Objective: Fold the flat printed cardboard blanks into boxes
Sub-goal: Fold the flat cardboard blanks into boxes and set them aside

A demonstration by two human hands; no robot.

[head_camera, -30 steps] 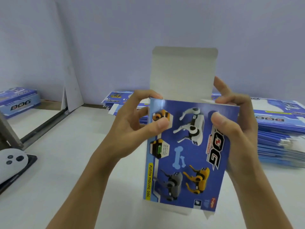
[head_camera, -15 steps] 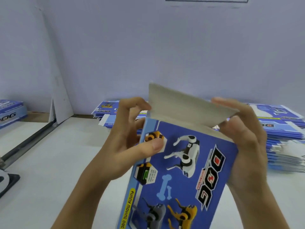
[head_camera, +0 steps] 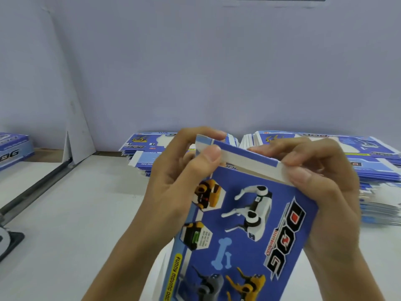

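Observation:
A blue printed box (head_camera: 245,231) with toy dogs and the word DOG on its front stands tilted in front of me, above the white table (head_camera: 71,224). Its top flap (head_camera: 245,158) is folded down over the opening, with the tuck strip bent toward me. My left hand (head_camera: 180,181) grips the box's upper left corner, thumb pressing on the flap's left end. My right hand (head_camera: 321,185) holds the upper right corner, thumb on the flap's right end. The box's bottom runs out of view.
Stacks of flat blue printed blanks lie at the back, one behind my hands (head_camera: 147,146) and a bigger one on the right (head_camera: 373,166). A folded box (head_camera: 13,148) sits at far left. A white board (head_camera: 73,135) leans on the wall. A dark object (head_camera: 8,242) pokes in at left.
The top flap, upright a second ago, has been folded down over the opening and its tuck strip bent. Both hands have closed in on the top corners; the box looks larger in view.

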